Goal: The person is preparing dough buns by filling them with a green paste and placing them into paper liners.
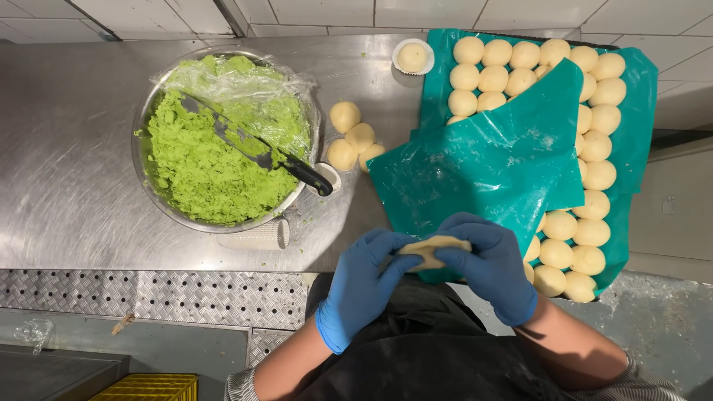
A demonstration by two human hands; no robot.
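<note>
Both my hands wear blue gloves and pinch one flattened piece of pale dough [433,250] between them, held above the near edge of the steel counter [67,171]. My left hand [362,286] grips its left side, my right hand [486,263] its right. To the left stands a metal bowl [148,194] of green filling [200,167] with a black-handled knife [256,151] lying in it. Several dough balls [355,138] rest loose on the counter beside the bowl.
A tray of many dough balls [598,145] sits at the right, partly covered by a teal plastic sheet [494,160]. One ball sits in a white paper cup [412,57] at the back. A stack of paper cups [256,236] lies on its side by the bowl.
</note>
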